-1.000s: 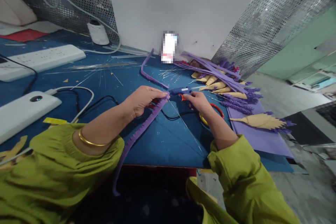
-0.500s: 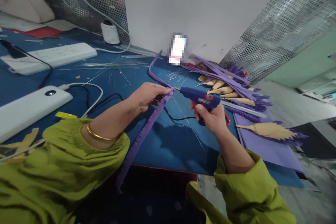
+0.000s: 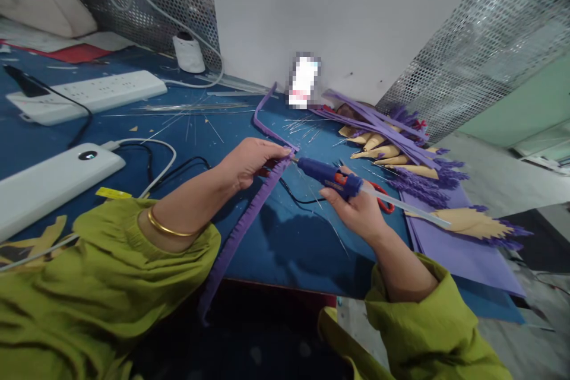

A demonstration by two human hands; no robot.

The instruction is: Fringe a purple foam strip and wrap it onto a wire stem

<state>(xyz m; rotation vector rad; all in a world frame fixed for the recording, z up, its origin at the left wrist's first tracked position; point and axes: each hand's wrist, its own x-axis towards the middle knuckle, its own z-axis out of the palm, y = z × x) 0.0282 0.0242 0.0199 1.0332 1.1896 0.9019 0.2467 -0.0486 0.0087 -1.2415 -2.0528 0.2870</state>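
Pinched in my left hand [image 3: 256, 163] is a long purple strip [image 3: 243, 222], which hangs down past the table's front edge. Its upper part bends away beyond my fingertips towards the back. My right hand [image 3: 360, 211] is closed round a blue glue gun [image 3: 329, 178] with a clear glue stick [image 3: 407, 208] sticking out of its rear. The nozzle points left and is right beside the strip at my left fingertips; whether it touches cannot be made out. Red-handled scissors [image 3: 383, 199] lie behind my right hand.
Wrapped purple flowers [image 3: 383, 154] and purple strips lie at the back right, above purple sheets [image 3: 463, 255]. A lit phone [image 3: 304, 80] leans on the white board. Power strips [image 3: 93, 92], cables and a thread spool [image 3: 189, 53] are at left; thin wires lie behind my hands.
The glue gun has moved slightly down and left, its rear lower, with the nozzle now just below my left fingertips. The scissors show more. My left hand has barely moved.
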